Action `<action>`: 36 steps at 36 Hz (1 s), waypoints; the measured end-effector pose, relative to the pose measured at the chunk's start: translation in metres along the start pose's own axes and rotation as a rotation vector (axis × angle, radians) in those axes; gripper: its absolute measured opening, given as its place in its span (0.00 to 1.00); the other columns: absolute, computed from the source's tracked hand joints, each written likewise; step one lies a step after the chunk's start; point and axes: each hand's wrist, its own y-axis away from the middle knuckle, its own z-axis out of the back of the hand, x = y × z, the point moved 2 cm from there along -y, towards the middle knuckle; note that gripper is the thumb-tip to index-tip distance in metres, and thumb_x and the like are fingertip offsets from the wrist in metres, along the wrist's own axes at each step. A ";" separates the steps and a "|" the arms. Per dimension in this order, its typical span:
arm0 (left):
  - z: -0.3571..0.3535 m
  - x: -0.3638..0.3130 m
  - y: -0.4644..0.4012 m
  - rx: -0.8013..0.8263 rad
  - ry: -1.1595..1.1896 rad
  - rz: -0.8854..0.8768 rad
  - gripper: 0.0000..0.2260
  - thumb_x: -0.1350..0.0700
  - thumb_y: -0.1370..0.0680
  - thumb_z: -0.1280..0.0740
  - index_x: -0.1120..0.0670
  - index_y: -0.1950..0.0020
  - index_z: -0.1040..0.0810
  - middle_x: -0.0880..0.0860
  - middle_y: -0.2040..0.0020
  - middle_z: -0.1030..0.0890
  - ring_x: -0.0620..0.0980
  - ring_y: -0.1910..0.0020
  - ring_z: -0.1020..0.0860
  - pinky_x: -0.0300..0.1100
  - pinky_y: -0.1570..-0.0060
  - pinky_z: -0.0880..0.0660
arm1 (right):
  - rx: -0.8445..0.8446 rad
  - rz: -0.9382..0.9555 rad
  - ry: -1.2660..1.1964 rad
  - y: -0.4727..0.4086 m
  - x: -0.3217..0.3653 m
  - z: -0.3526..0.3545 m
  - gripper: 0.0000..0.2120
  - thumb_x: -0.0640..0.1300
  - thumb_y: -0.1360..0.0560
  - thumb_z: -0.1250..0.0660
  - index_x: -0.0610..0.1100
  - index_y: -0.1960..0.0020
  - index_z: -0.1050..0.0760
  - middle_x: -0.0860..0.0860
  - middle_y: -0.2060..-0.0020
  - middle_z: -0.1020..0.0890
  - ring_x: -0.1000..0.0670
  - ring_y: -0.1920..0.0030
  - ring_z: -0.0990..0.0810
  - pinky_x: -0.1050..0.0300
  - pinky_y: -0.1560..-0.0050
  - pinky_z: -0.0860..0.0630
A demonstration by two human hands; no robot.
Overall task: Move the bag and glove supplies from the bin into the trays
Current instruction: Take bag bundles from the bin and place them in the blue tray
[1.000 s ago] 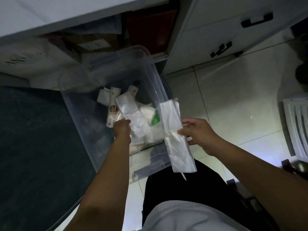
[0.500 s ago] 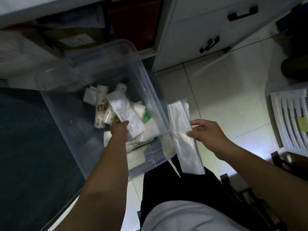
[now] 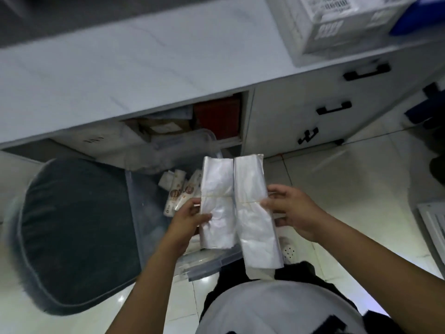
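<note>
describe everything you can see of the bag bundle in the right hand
The right-hand bag bundle is a long flat stack of thin, translucent white plastic bags, wrinkled and glossy. A thin band cinches it near the middle. It is held lengthwise, pointing away from the person, its near end drooping over the dark trousers. The right hand pinches its right edge at the band. Its left edge lies alongside a shorter bundle in the left hand, above the clear bin.

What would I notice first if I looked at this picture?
Two white bundles of plastic bags side by side in the middle, one in the left hand, the other in the right hand. Under them sits a clear bin with small rolls inside.
</note>
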 end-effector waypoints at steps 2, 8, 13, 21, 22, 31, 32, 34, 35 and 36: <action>-0.019 -0.015 0.020 0.043 0.009 -0.038 0.13 0.67 0.27 0.28 0.52 0.48 0.20 0.55 0.49 0.15 0.52 0.57 0.17 0.47 0.60 0.21 | 0.089 0.033 -0.033 0.010 0.017 0.001 0.16 0.38 0.29 0.26 0.45 0.42 0.19 0.43 0.47 0.15 0.40 0.51 0.16 0.40 0.50 0.20; -0.087 -0.047 0.061 0.153 0.134 -0.151 0.15 0.73 0.26 0.34 0.54 0.49 0.25 0.56 0.53 0.15 0.53 0.56 0.18 0.45 0.63 0.22 | 0.120 0.110 -0.025 0.031 0.050 0.013 0.14 0.36 0.27 0.28 0.44 0.42 0.19 0.45 0.46 0.15 0.43 0.52 0.16 0.43 0.54 0.18; -0.131 -0.061 0.081 0.191 0.222 -0.180 0.14 0.73 0.25 0.34 0.58 0.45 0.28 0.59 0.51 0.17 0.57 0.53 0.19 0.49 0.57 0.23 | 0.147 0.097 -0.026 0.044 0.052 0.048 0.16 0.38 0.29 0.26 0.44 0.42 0.20 0.44 0.47 0.15 0.42 0.51 0.15 0.38 0.49 0.19; -0.154 -0.076 0.096 0.474 0.167 -0.171 0.29 0.60 0.25 0.30 0.51 0.25 0.32 0.63 0.32 0.25 0.64 0.35 0.25 0.58 0.37 0.26 | 0.189 0.139 0.004 0.061 0.052 0.091 0.13 0.37 0.31 0.25 0.45 0.48 0.17 0.46 0.51 0.14 0.45 0.55 0.15 0.48 0.60 0.18; -0.158 -0.081 0.097 0.494 0.134 -0.168 0.30 0.54 0.25 0.28 0.48 0.25 0.33 0.62 0.30 0.26 0.64 0.34 0.25 0.58 0.37 0.26 | 0.194 0.150 0.010 0.063 0.054 0.095 0.12 0.36 0.30 0.26 0.45 0.47 0.17 0.46 0.51 0.14 0.45 0.55 0.15 0.49 0.61 0.19; -0.210 -0.144 0.097 0.425 0.103 -0.201 0.32 0.45 0.31 0.23 0.54 0.30 0.26 0.60 0.40 0.20 0.60 0.44 0.19 0.56 0.51 0.20 | 0.158 0.322 0.011 0.086 0.069 0.136 0.12 0.33 0.28 0.28 0.41 0.45 0.19 0.47 0.52 0.13 0.45 0.54 0.14 0.49 0.62 0.17; -0.218 -0.150 0.097 0.418 0.079 -0.218 0.30 0.48 0.29 0.23 0.53 0.30 0.26 0.60 0.39 0.19 0.61 0.43 0.19 0.56 0.51 0.20 | 0.147 0.348 0.018 0.088 0.071 0.141 0.12 0.33 0.27 0.28 0.42 0.45 0.19 0.48 0.52 0.13 0.44 0.54 0.14 0.49 0.62 0.18; -0.237 -0.159 0.097 0.383 0.025 -0.261 0.25 0.51 0.28 0.23 0.49 0.33 0.24 0.59 0.38 0.19 0.62 0.41 0.19 0.57 0.52 0.20 | 0.102 0.393 0.036 0.093 0.074 0.151 0.12 0.34 0.27 0.28 0.43 0.45 0.19 0.48 0.51 0.14 0.44 0.54 0.14 0.48 0.60 0.18; -0.247 -0.161 0.097 0.352 0.001 -0.286 0.23 0.52 0.28 0.23 0.48 0.34 0.23 0.58 0.39 0.18 0.62 0.42 0.19 0.57 0.53 0.19 | 0.074 0.414 0.045 0.095 0.074 0.156 0.12 0.34 0.27 0.27 0.44 0.44 0.20 0.47 0.50 0.14 0.43 0.53 0.15 0.46 0.59 0.18; -0.256 -0.162 0.098 0.318 -0.015 -0.310 0.22 0.53 0.28 0.23 0.47 0.36 0.22 0.57 0.40 0.18 0.61 0.43 0.18 0.57 0.54 0.19 | 0.049 0.436 0.056 0.096 0.075 0.160 0.13 0.35 0.27 0.27 0.44 0.44 0.20 0.46 0.49 0.16 0.42 0.52 0.15 0.44 0.58 0.18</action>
